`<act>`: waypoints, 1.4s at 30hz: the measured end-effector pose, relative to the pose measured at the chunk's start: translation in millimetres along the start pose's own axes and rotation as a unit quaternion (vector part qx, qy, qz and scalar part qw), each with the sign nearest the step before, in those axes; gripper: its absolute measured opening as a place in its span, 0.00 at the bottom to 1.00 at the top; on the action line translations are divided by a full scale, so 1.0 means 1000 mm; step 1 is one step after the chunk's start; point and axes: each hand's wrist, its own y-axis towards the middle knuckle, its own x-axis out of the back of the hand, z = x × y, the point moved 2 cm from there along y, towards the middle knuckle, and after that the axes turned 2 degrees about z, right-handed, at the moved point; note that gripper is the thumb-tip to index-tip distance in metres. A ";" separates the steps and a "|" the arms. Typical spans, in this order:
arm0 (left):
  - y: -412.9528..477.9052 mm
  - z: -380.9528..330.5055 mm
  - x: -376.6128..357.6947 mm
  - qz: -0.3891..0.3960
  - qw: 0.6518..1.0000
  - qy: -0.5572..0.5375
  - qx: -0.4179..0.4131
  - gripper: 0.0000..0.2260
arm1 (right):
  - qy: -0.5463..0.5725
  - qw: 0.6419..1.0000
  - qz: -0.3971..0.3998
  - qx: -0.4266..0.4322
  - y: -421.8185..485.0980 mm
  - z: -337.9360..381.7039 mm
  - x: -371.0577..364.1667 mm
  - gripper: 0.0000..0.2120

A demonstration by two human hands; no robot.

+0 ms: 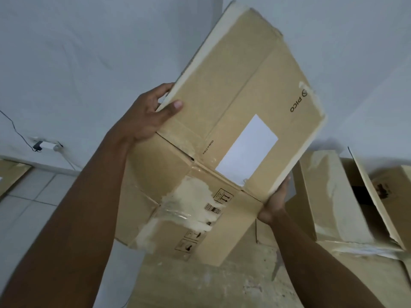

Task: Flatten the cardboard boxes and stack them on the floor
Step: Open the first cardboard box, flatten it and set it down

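I hold a brown cardboard box point(242, 90) up in front of me, tilted, with a white label and torn tape on it. It looks partly collapsed, its lower flaps hanging down. My left hand point(146, 114) grips the left edge, thumb on the front face. My right hand point(274, 205) holds the lower right edge from below, fingers behind the board. Another cardboard box point(333, 196) stands open at the right, and flat cardboard point(222, 283) lies under the held box.
A white wall fills the background. A white socket point(47, 145) with a black cable sits low on the wall at left. Light floor tiles point(31, 196) show at lower left, with a piece of cardboard point(9, 176) at the far left edge.
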 end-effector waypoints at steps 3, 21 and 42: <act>0.000 0.038 -0.002 -0.012 0.998 -0.028 0.054 0.21 | 0.006 0.999 0.037 -0.004 -0.005 0.009 0.001 0.48; -0.087 0.242 -0.075 -0.057 0.967 0.109 0.225 0.24 | -0.446 0.883 -0.093 -0.108 0.022 -0.041 0.068 0.13; -0.211 0.273 -0.191 0.271 0.858 0.435 0.033 0.60 | -0.902 0.376 0.195 0.079 -0.011 -0.174 0.052 0.71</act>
